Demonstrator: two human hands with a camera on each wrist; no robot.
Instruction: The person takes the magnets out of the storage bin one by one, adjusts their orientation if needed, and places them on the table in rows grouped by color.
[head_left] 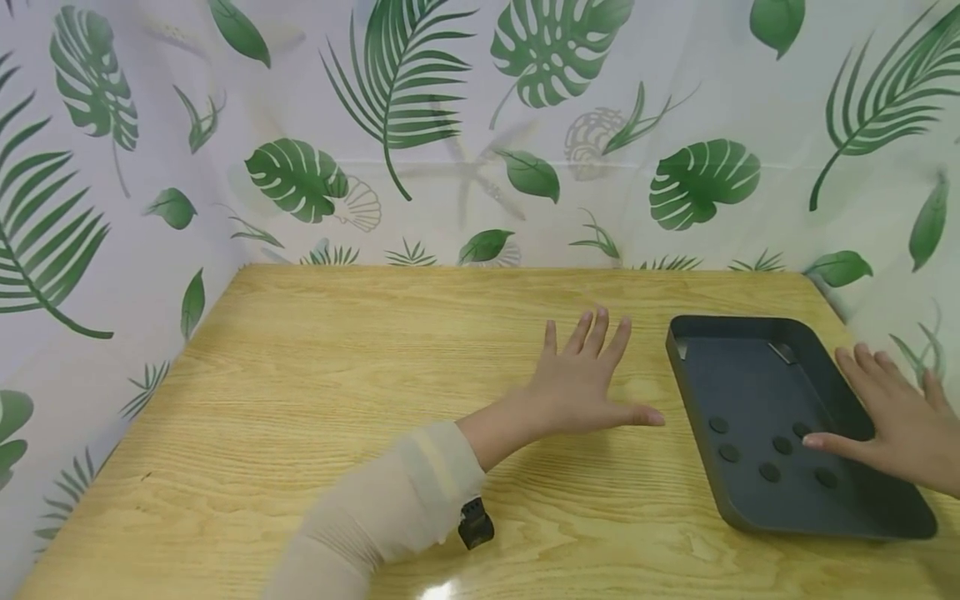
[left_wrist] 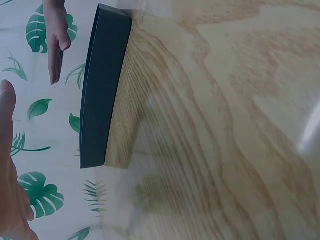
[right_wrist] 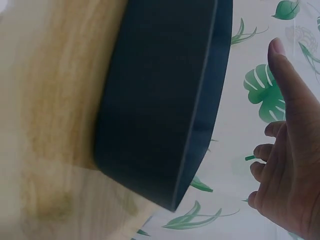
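Observation:
A dark grey tray [head_left: 757, 383] with raised walls lies at the right side of the wooden table. Several small dark discs [head_left: 769, 472] are on its floor, and two small pale metallic pieces [head_left: 782, 353] sit near its far corners. To the left of the tray, my left hand [head_left: 581, 387] is held over the table with fingers spread and nothing in it. My right hand [head_left: 892, 421] hovers above the tray's right side, fingers extended and thumb pointing inward. In the left wrist view the tray wall [left_wrist: 105, 85] stands between the two hands.
The wooden table [head_left: 322, 375] reaches back to a white curtain [head_left: 450, 200] printed with green leaves, which also encloses both sides. A black strap device [head_left: 476, 525] shows beneath the left sleeve [head_left: 405, 492].

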